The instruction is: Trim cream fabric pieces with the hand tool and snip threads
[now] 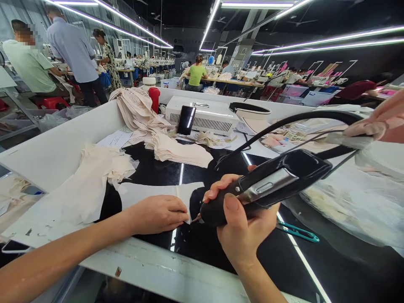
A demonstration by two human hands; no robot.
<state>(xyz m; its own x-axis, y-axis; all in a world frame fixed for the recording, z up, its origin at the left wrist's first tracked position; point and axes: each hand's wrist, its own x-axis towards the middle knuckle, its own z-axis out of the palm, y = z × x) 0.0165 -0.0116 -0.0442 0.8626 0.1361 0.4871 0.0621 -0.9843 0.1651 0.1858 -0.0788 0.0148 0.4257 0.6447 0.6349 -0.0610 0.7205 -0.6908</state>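
Observation:
My right hand [246, 227] is wrapped round a black corded hand tool [268, 183] with a metal lever along its side. The tool's front end points left and down, close to the edge of a pale fabric piece [148, 191]. That piece lies flat on the black tabletop, a seam-like line across it. Fingers together, my left hand [160, 213] grips the near right edge of the fabric. The tool's tip is mostly hidden behind its own body. At the upper right, another person's hand [375, 122] holds the tool's black cable [293, 120].
Stacked cut fabric [179, 151] and a loose pile [85, 181] lie left and beyond. A phone [186, 120] leans on a white vented box [205, 115]. A teal-handled tool [299, 232] lies right, near a plastic bag [356, 206]. Several people work behind the white partition [69, 147].

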